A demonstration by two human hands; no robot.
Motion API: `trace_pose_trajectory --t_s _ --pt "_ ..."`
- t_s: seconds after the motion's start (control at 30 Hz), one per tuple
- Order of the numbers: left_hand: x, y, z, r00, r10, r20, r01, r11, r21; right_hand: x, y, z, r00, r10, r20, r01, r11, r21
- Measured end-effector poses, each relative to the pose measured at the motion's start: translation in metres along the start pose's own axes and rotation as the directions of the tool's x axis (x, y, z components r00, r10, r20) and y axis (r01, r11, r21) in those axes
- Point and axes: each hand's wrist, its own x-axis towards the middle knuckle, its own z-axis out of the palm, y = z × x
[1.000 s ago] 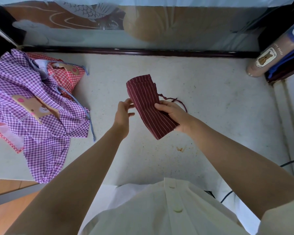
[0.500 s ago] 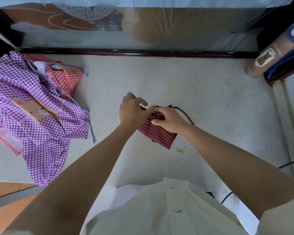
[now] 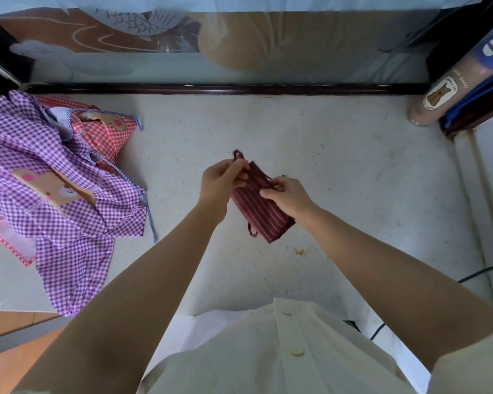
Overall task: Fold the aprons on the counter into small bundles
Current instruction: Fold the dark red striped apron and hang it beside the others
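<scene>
A dark red striped apron is folded into a small narrow bundle and held just above the pale counter. My left hand pinches its tie strap at the bundle's upper left end. My right hand grips the bundle's right edge, thumb and fingers curled over the cloth. A strap loop hangs from the bundle's lower end. At the left lie a crumpled purple gingham apron with a bear patch and, behind it, a red gingham apron.
A glass panel with a dark frame closes the back of the counter. A brown bottle with a bear label leans at the back right beside blue cloth. A black cable runs along the right edge. The counter's front edge is at lower left.
The striped apron went from a long strip held up by my right hand to a short bundle. Both hands have closed on it, and my left now pulls the strap out at the top.
</scene>
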Motion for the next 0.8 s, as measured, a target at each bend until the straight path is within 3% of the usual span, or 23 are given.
trace_pose_trajectory --t_s 0.13,0.27,0.4,0.5,0.57,0.63,0.67,0.73,0.8 --pt "-0.006 -0.012 -0.011 0.98 -0.193 0.057 0.198 0.874 -0.444 -0.001 -0.012 -0.006 0.989 0.135 -0.053 -0.1 0.902 0.42" --pt "-0.005 -0.025 -0.016 0.919 -0.394 -0.015 0.259 0.633 -0.73 -0.002 -0.02 -0.009 0.989 0.144 -0.024 -0.11 0.841 0.529" --pt "-0.001 -0.035 -0.024 0.776 -0.604 -0.182 0.354 0.656 -0.667 -0.001 -0.021 -0.012 0.986 0.163 -0.012 -0.124 0.793 0.597" --pt "0.0 -0.031 -0.032 0.746 -0.612 -0.262 0.546 0.788 -0.285 0.001 -0.018 -0.013 0.985 0.174 0.005 -0.147 0.815 0.561" --pt "-0.002 -0.029 -0.033 0.777 -0.521 -0.354 0.556 0.831 -0.002 0.001 -0.016 -0.013 0.982 0.188 0.019 -0.167 0.819 0.549" --pt "-0.001 -0.025 -0.027 0.857 -0.182 -0.483 0.342 0.9 0.269 0.001 -0.015 -0.012 0.979 0.2 0.045 -0.193 0.822 0.535" --pt "-0.001 -0.021 -0.022 0.897 0.039 -0.441 0.161 0.899 0.408 0.0 -0.014 -0.011 0.978 0.201 0.058 -0.202 0.833 0.515" --pt "-0.003 -0.013 -0.009 0.92 0.352 -0.172 -0.209 0.813 0.543 -0.001 -0.013 -0.007 0.98 0.185 0.074 -0.198 0.869 0.454" --pt "0.002 -0.013 0.001 0.885 0.456 0.092 -0.401 0.646 0.65 -0.003 -0.013 -0.004 0.986 0.141 0.091 -0.165 0.904 0.395"
